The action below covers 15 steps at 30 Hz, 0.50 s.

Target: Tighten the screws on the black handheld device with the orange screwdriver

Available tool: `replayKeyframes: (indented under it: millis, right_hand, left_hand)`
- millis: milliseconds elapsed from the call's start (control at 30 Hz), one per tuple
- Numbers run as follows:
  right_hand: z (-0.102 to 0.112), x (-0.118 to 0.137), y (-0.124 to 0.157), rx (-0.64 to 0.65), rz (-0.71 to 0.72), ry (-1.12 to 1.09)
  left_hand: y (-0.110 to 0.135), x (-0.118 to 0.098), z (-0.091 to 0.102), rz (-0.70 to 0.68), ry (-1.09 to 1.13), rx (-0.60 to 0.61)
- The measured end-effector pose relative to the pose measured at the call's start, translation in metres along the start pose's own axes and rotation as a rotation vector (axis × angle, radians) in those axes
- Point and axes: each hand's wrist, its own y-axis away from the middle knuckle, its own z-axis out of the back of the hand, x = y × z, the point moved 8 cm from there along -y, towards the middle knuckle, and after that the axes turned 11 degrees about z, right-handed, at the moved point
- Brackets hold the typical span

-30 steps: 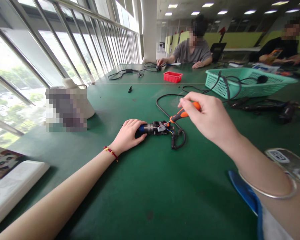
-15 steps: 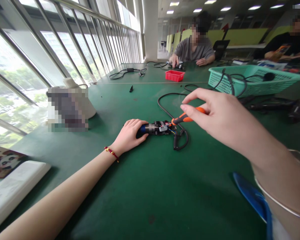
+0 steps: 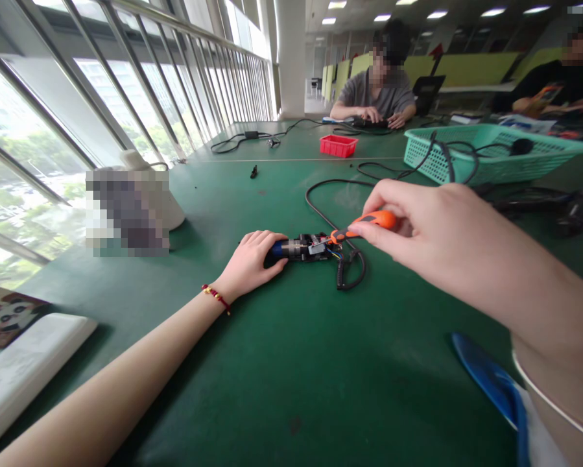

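Left hand (image 3: 255, 258) clamped on the device (image 3: 310, 248), right hand (image 3: 417, 220) pinched an orange screwdriver (image 3: 384, 220) at its wired end! Well left of it, a panda box (image 3: 10, 316) showed unreadable lettering.

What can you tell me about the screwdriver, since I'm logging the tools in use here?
The screwdriver has a handle in orange and dark grey, seemingly plastic or rubber, with a rounded orange butt. Its thin, metallic-looking shaft slants down toward the exposed end of a black device on the green table. The right hand pinches the handle between thumb and fingers. The tip is too small to make out.
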Motion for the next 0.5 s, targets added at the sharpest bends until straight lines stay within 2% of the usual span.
replayKeyframes:
  millis: [167, 333, 433, 500]
  right_hand:
    - [-0.007, 0.012, -0.001, 0.036, -0.026, 0.000]
    - [-0.007, 0.022, -0.002, 0.011, 0.040, -0.032]
    - [-0.006, 0.022, -0.003, 0.012, 0.068, 0.021]
    - [-0.006, 0.018, -0.003, 0.009, 0.034, 0.056]
  left_hand:
    - [0.000, -0.001, 0.001, 0.002, 0.005, -0.003]
    - [0.000, 0.001, 0.001, 0.005, 0.006, -0.003]
    - [0.001, 0.000, 0.001, -0.002, 0.001, -0.007]
    - [0.001, 0.000, 0.001, -0.006, 0.004, -0.005]
